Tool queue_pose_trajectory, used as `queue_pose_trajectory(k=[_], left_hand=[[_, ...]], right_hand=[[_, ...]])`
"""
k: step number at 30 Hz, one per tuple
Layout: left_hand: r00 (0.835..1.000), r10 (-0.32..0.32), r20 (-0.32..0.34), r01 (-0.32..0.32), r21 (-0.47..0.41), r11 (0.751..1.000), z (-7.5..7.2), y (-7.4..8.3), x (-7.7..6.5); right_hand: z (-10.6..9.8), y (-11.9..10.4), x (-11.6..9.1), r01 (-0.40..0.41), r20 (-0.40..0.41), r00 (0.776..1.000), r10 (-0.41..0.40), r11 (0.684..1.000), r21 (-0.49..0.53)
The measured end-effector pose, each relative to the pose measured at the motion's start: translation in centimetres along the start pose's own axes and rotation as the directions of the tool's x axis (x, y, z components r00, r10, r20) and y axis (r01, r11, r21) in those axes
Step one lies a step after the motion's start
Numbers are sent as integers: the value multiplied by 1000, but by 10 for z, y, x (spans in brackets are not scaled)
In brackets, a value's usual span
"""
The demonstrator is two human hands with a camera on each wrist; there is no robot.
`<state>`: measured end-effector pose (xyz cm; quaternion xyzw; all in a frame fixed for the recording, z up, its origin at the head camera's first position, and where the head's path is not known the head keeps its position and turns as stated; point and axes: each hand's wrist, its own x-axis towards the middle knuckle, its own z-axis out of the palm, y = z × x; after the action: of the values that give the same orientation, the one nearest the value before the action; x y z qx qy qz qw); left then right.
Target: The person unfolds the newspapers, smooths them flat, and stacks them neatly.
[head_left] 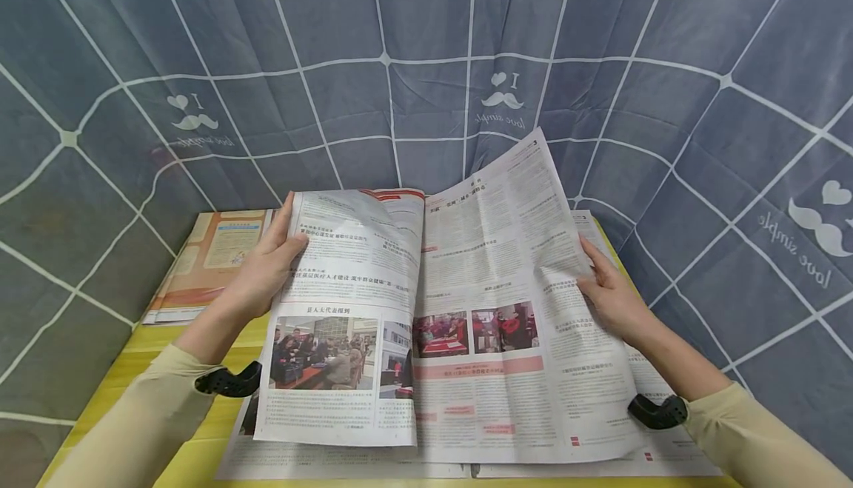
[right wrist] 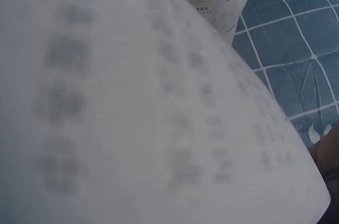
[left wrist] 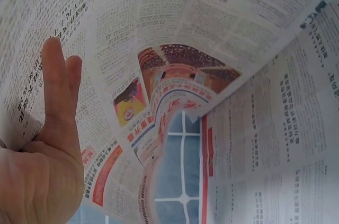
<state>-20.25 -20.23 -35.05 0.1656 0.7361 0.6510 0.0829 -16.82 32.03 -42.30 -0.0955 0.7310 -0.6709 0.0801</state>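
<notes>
Left hand (head_left: pixel 268 260) holds newspaper (head_left: pixel 476 266) at left — right hand (head_left: pixel 614 297) pinches it at right.

And there it is on the left page (head_left: pixel 336 418): 县人大代表报到, crisp and clear, while higher up a bold headline offers 基层医疗人才建设 and then 筑牢群众健康! Over to the right page (head_left: pixel 493 273), and a bold 3 sits in the top corner, its tilted headline too hazy to call. Behind, the curtain (head_left: pixel 433 14) joins in, an I beside a heart and "love simple", all running mirror-wise! Left wrist view now: Chinese headlines run all over the newsprint (left wrist: pixel 254 23), too small for certain; on the right wrist, just blurred characters.
</notes>
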Motion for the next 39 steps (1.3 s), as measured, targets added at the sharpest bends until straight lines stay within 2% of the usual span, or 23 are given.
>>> queue_pose_trajectory(k=[7, 16, 24, 30, 39], left_hand=[[1000, -9, -1, 9, -18, 1000, -8, -1, -3], [998, -59, -27, 58, -46, 997, -20, -7, -8], [996, -79, -29, 80, 36, 996, -30, -15, -13], [993, -115, -13, 116, 41, 992, -38, -22, -18], [988, -155, -14, 156, 143, 977, -54, -36, -26]], right_hand=[[-10, -2, -5, -13, -21, 1000, 12, 998, -58], [-30, 1, -11, 1, -15, 1000, -3, 988, -153], [-46, 5, -18, -28, -36, 999, 20, 968, -248], [-52, 6, -21, -37, -56, 998, 21, 950, -308], [-61, 4, -28, -32, -66, 998, -1, 869, -493]])
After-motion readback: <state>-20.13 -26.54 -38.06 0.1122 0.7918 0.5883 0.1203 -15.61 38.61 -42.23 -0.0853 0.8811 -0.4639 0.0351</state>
